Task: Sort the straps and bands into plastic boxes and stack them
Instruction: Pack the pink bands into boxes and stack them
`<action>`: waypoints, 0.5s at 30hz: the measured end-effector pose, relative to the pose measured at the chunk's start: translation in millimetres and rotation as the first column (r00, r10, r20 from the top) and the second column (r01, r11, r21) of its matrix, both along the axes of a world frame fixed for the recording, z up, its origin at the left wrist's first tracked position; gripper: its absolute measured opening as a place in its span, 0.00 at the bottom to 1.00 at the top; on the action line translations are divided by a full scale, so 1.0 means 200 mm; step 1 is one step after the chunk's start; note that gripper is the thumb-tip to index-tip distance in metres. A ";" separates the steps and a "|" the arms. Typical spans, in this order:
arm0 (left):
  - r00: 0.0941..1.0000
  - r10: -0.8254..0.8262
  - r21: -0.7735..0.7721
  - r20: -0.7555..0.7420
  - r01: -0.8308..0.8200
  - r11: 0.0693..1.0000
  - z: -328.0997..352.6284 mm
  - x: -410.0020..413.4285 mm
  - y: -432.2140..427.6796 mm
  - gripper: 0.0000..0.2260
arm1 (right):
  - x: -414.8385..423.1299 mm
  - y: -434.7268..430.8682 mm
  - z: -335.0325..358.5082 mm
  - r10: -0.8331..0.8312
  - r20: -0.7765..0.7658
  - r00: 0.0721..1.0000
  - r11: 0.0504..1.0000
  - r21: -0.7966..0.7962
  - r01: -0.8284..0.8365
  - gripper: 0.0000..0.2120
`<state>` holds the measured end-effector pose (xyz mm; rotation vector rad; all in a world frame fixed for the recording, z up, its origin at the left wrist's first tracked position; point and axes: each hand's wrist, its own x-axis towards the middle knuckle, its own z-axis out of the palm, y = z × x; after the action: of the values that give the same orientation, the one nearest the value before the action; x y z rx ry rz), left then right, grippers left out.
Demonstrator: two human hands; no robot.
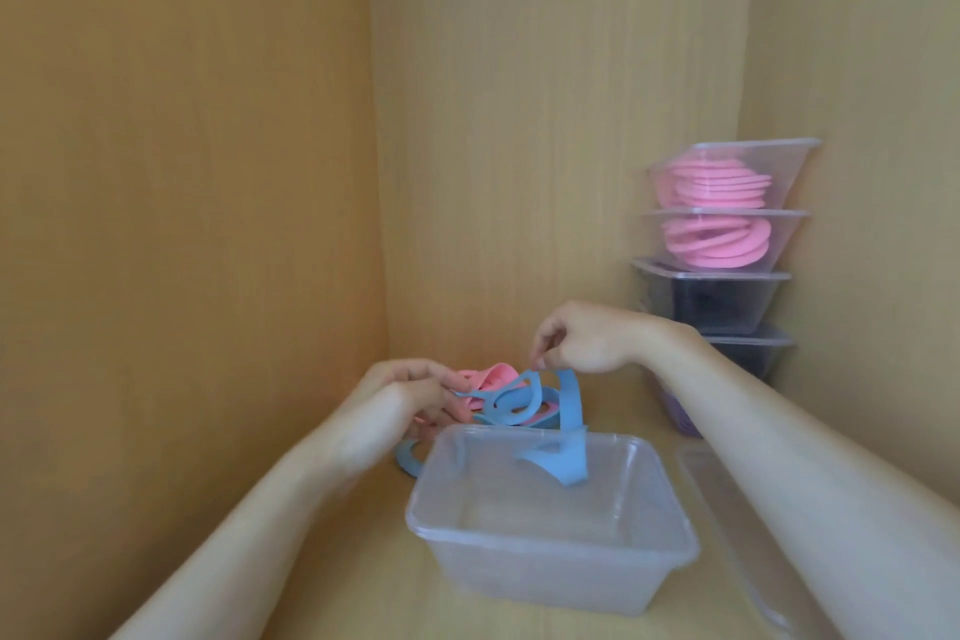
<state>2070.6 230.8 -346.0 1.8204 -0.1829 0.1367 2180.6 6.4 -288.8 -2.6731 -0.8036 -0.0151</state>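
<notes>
Right hand [587, 340] pinches top of blue strap [569, 408] with fingertips; its lower end dangles inside open clear box [545, 534] on tabletop [358, 566]. Left hand [410, 387], fingers curled, grips pile of straps [496, 374], pink and blue, just behind box. Stack of boxes [727, 276] far right, top 2 holding pink bands.

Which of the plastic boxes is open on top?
The lone clear box in front, with a blue strap hanging into it. The rest form the filled stack at the right.
</notes>
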 end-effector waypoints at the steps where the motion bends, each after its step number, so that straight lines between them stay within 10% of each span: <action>1: 0.998 0.061 -0.031 0.025 -0.060 0.998 0.02 0.01 0.02 0.12 | 0.01 0.00 -0.01 0.016 -0.001 1.000 1.000 -0.003 -0.016 0.08; 7: 0.923 0.366 0.217 0.117 -0.383 0.898 0.11 0.17 0.11 0.11 | 0.04 0.00 -0.02 0.050 -0.017 0.999 0.998 0.044 -0.049 0.09; 11: 0.958 0.285 0.720 0.033 -0.221 0.658 0.15 0.37 0.15 0.19 | 0.04 0.00 -0.01 0.040 -0.021 0.999 0.999 0.030 -0.040 0.11; 15: 0.950 0.281 0.886 -0.138 -0.009 0.464 0.14 0.52 0.18 0.25 | 0.04 0.01 -0.05 -0.035 -0.018 0.999 0.999 0.004 0.035 0.17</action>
<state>2174.6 266.8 -318.7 2.8998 0.1508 -0.1266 2187.9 9.1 -298.1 -2.6796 -0.7506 -0.0015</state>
